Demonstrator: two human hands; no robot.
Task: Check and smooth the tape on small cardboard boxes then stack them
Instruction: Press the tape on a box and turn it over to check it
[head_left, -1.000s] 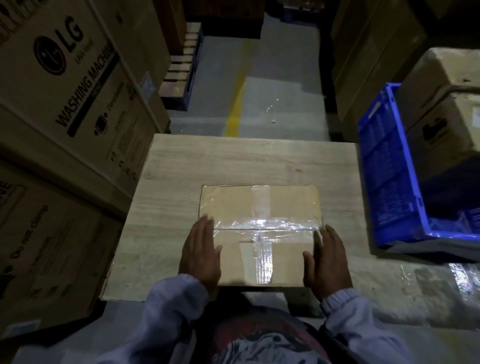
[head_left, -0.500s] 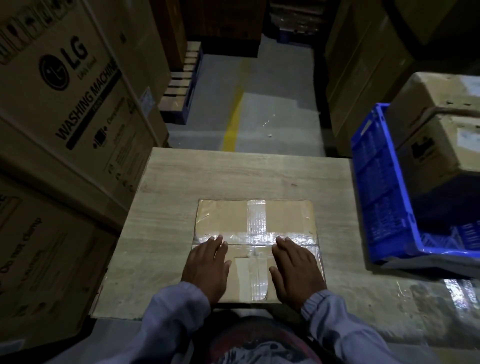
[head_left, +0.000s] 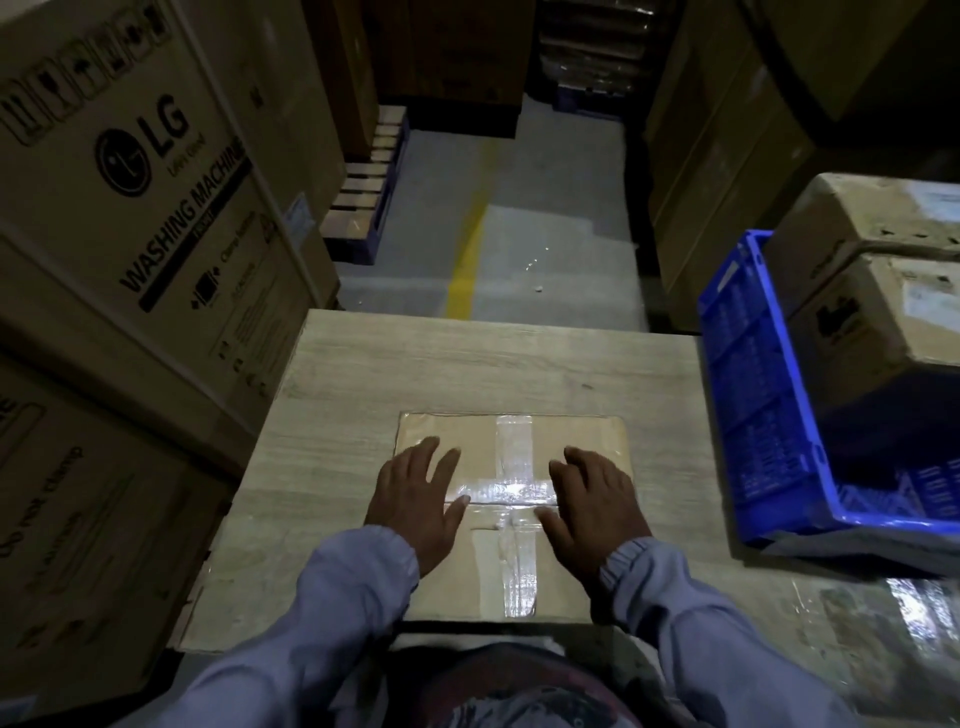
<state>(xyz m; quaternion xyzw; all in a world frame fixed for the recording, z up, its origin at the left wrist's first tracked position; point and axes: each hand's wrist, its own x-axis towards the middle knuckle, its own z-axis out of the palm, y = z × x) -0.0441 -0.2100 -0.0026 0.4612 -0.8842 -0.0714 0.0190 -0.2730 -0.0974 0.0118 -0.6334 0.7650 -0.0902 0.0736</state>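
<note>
A flat small cardboard box (head_left: 582, 439) lies on the wooden table (head_left: 467, 364), close to its near edge. Clear tape (head_left: 514, 452) crosses its top in a plus shape and shines where the strips meet. My left hand (head_left: 415, 499) lies flat on the left half of the box top, fingers spread and straight. My right hand (head_left: 592, 506) lies flat on the right half, fingers straight, thumb next to the tape crossing. Both palms press down on the horizontal strip.
A blue plastic crate (head_left: 753, 415) stands at the table's right, holding stacked cardboard boxes (head_left: 883, 291). Large washing machine cartons (head_left: 130, 208) wall in the left side. Beyond the table runs a concrete aisle with a yellow line (head_left: 467, 260) and a pallet (head_left: 369, 182).
Both hands came from the box's near side edges onto its top, then slid forward and apart along the tape. The box has stayed where it was.
</note>
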